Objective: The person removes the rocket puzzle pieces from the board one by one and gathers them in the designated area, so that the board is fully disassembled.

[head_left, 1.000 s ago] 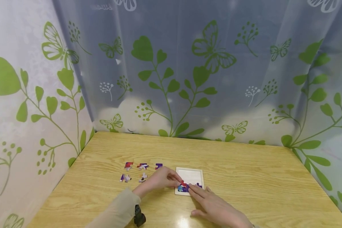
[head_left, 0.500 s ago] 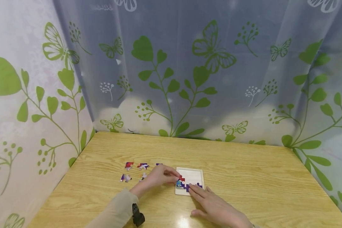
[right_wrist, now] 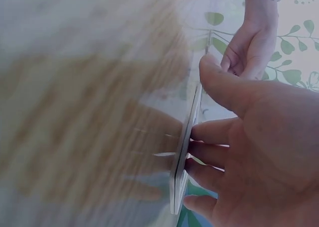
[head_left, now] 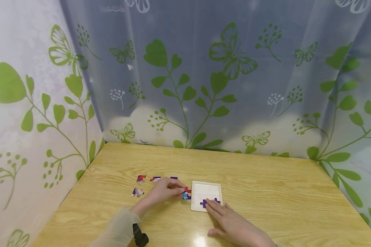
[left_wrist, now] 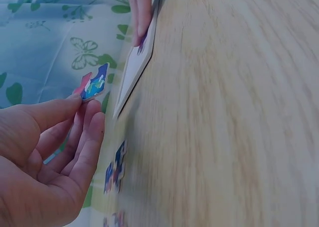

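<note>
Between thumb and fingers my left hand (head_left: 164,192) pinches a red, blue and purple puzzle piece (head_left: 187,194), held up just left of the puzzle frame. In the left wrist view this puzzle piece (left_wrist: 94,83) is clear of the table, gripped at one edge. A pale wooden puzzle frame (head_left: 206,183) lies flat on the table. Purple puzzle pieces (head_left: 204,204) sit along its near edge, partly covered by the fingers of my right hand (head_left: 232,221). Those fingers are extended and rest on the pieces and frame; in the right wrist view my right hand (right_wrist: 259,142) reaches over the frame's edge.
Left of the frame lie loose puzzle pieces: a red one (head_left: 141,179), a purple and white one (head_left: 137,192), another (head_left: 155,179) and a purple one (head_left: 173,178) partly behind my left hand. A patterned curtain (head_left: 185,85) stands behind the wooden table (head_left: 266,192).
My left hand has lifted the red and blue piece out of the frame's near-left corner and moved it left past the frame's edge. My right hand has stayed in place.
</note>
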Action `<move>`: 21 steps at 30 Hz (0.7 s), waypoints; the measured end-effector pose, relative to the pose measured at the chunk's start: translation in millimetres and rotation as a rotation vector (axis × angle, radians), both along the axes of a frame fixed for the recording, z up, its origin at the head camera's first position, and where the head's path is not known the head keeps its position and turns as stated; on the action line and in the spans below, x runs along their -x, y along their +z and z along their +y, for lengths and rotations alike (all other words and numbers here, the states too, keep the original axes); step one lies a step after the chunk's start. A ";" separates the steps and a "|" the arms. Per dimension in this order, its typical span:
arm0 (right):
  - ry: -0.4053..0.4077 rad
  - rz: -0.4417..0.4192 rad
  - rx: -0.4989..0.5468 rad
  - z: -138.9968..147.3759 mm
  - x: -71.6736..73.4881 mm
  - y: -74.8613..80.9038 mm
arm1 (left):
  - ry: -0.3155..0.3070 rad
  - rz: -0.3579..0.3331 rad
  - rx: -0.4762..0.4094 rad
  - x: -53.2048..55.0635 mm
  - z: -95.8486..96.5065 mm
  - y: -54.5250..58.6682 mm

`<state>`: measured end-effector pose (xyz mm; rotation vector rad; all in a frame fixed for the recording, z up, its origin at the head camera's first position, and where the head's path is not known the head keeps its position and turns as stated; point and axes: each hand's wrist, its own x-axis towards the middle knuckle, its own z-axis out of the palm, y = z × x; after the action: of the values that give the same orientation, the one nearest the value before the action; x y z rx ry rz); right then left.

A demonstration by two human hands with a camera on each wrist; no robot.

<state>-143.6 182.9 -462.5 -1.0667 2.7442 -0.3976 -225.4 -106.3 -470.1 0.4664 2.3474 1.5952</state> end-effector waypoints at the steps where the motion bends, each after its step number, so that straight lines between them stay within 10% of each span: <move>1: 0.005 0.000 -0.001 0.3 -0.1 -0.2 | 0.006 0.007 -0.002 -0.7 -2.5 0.8; 21: 0.027 -0.023 -0.022 2.4 0.5 -1.4 | 0.099 0.003 0.005 -19.0 -58.0 14.6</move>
<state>-144.1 185.3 -463.9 -1.0854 2.7049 -0.3724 -206.4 -164.3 -455.5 0.3571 2.4101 1.6322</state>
